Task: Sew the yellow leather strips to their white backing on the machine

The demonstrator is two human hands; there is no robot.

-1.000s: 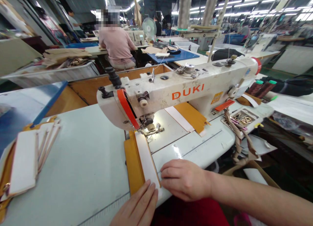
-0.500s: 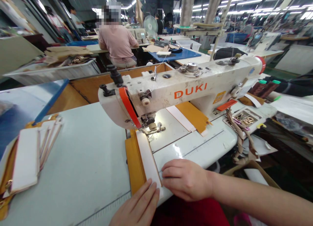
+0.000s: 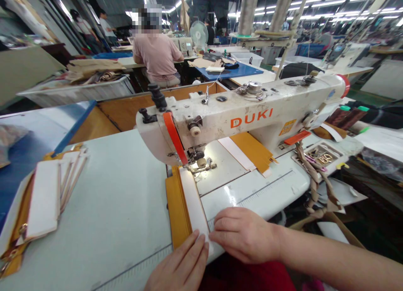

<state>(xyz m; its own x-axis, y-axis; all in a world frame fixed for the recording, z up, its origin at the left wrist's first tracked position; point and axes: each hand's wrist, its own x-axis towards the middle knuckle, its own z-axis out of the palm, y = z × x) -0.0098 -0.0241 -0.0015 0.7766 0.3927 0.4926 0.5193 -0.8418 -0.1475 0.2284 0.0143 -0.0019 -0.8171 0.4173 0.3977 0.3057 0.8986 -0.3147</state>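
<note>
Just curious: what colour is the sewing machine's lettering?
Orange; the DUKI lettering shows best in the head view.

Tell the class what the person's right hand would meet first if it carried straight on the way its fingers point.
The white strip comes first: the fingertips of the right hand seem to be at its edge already, though depth is hard to judge. The orange strips lie just beyond it.

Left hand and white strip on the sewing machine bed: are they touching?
Touching: the head view shows the fingertips of the left hand resting on the near end of the white strip.
</note>
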